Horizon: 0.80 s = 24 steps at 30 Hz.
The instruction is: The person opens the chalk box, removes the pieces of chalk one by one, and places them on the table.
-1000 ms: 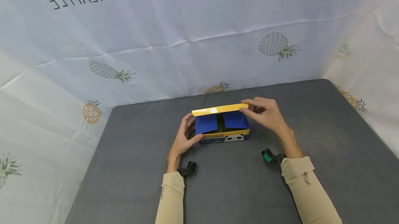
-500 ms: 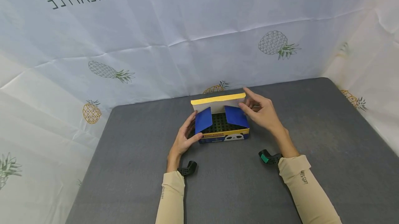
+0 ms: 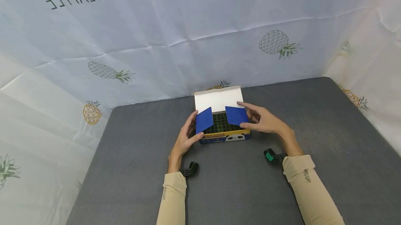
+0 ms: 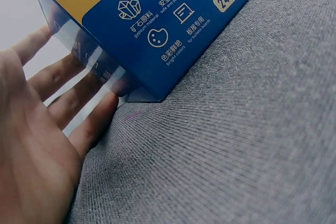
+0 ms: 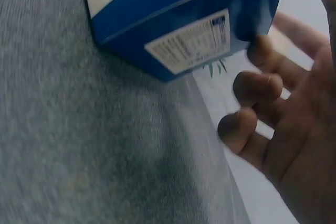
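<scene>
A blue and yellow cardboard box sits on the grey table. Its white-lined lid stands tipped back. Two blue side flaps angle up over a dark studded insert. My left hand grips the box's left end, thumb at the front corner, next to the left flap. My right hand pinches the right flap between index finger and thumb. The left wrist view shows the box's printed side with my fingers flat along its end. The right wrist view shows the box's right end and curled fingers beside it.
A pale sheet printed with pineapples hangs behind and to both sides of the table. Black camera mounts sit on my left wrist and right wrist. Bare grey surface lies all around the box; the table's right edge runs diagonally.
The lid has swung from nearly flat over the box to tipped fully back. My right hand left the lid's edge and came down onto the right flap. The left hand stayed.
</scene>
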{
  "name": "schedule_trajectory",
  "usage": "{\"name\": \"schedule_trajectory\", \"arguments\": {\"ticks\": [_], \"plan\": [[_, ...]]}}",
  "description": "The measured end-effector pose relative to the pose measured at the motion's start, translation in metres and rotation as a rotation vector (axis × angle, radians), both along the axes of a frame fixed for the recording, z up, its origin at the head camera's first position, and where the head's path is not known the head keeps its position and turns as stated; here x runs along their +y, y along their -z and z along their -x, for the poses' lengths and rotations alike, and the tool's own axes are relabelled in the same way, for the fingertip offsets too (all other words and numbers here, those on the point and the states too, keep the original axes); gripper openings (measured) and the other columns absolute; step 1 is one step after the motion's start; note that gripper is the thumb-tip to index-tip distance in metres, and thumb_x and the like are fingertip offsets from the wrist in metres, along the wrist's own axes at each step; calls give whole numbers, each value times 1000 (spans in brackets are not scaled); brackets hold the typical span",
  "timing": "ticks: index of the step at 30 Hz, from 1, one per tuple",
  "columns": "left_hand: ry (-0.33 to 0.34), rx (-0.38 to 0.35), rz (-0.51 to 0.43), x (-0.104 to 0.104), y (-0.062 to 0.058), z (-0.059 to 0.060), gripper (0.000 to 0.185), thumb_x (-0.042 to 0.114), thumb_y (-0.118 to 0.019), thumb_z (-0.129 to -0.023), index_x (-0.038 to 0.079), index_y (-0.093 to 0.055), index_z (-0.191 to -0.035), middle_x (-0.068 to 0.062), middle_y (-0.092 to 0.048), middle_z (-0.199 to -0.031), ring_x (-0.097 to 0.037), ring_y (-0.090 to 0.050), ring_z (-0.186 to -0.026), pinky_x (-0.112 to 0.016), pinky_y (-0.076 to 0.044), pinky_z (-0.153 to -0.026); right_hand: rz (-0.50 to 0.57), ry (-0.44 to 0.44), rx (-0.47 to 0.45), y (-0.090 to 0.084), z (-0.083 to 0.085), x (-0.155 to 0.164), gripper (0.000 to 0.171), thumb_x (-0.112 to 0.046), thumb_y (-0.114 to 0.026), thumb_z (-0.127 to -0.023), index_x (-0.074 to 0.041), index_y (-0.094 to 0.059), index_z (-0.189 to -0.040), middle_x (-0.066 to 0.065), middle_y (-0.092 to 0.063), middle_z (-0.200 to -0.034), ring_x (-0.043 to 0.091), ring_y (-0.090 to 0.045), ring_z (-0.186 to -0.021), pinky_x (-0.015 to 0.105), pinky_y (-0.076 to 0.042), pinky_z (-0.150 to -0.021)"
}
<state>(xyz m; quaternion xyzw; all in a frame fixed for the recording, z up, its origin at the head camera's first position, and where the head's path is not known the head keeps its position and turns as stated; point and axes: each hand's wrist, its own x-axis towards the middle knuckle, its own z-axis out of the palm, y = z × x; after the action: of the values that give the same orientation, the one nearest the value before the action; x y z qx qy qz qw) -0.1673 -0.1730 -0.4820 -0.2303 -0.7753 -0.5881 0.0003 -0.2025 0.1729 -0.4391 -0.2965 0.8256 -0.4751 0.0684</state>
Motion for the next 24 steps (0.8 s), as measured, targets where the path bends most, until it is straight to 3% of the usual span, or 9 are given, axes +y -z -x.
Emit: {"name": "schedule_trajectory", "arguments": {"ticks": [4, 10, 18, 24], "plan": [[-5, 2, 10, -1, 0, 1, 85, 46, -69, -93, 15, -29, -162, -25, -47, -153, -44, -50, -138, -63, -46, -107, -67, -2, -62, 3, 0, 3, 84, -23, -79, -90, -15, -35, -161, 9, -47, -81, 8, -35, -61, 27, -34, -58], [-6, 1, 17, 0, -2, 2, 80, 37, -69, -94, 12, -32, -160, -26, -50, -150, -43, -52, -135, -62, -49, -106, -120, 30, -78, 4, 1, 4, 82, -29, -81, -88, -19, -40, -159, 7, -46, -78, 10, -37, -64, 28, -34, -61], [-6, -11, 16, -1, -2, 2, 81, 39, -70, -93, 13, -32, -160, -25, -50, -151, -42, -52, -136, -62, -47, -108, -107, 47, -103, 4, 1, 2, 77, -26, -82, -88, -16, -45, -155, 7, -46, -79, 11, -39, -66, 30, -36, -63], [26, 8, -9, -3, 0, 2, 83, 33, -71, -94, 10, -29, -161, -26, -46, -154, -44, -49, -139, -65, -44, -109, -90, 47, -126, 5, 0, 1, 78, -25, -82, -89, -16, -43, -156, 6, -45, -79, 11, -38, -65, 30, -36, -62]]}}
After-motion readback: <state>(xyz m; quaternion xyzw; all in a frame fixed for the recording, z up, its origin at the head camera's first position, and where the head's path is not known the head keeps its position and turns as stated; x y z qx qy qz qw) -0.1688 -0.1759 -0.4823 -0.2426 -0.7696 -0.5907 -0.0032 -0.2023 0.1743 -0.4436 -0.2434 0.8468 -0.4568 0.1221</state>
